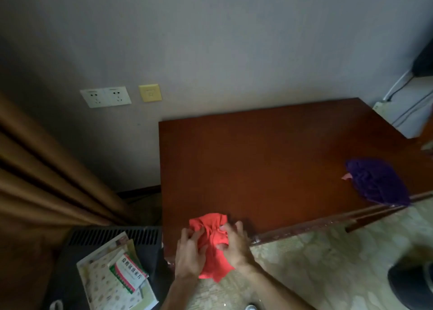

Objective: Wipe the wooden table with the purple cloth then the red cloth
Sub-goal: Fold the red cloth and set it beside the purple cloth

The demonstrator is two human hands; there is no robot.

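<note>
The red cloth [214, 241] is bunched up at the near left corner of the dark wooden table [269, 159], partly hanging over its front edge. My left hand [189, 253] grips its left side and my right hand [236, 244] grips its right side. The purple cloth [379, 185] lies crumpled at the table's right front edge, well away from both hands, with a small pink tag beside it.
A black heater [112, 237] with papers and a medicine box [128, 272] on it stands left of the table. Brown curtains [42, 169] hang at the far left. Wall sockets [105, 96] sit above. A white ledge with cables [403, 113] lies behind the table's right end.
</note>
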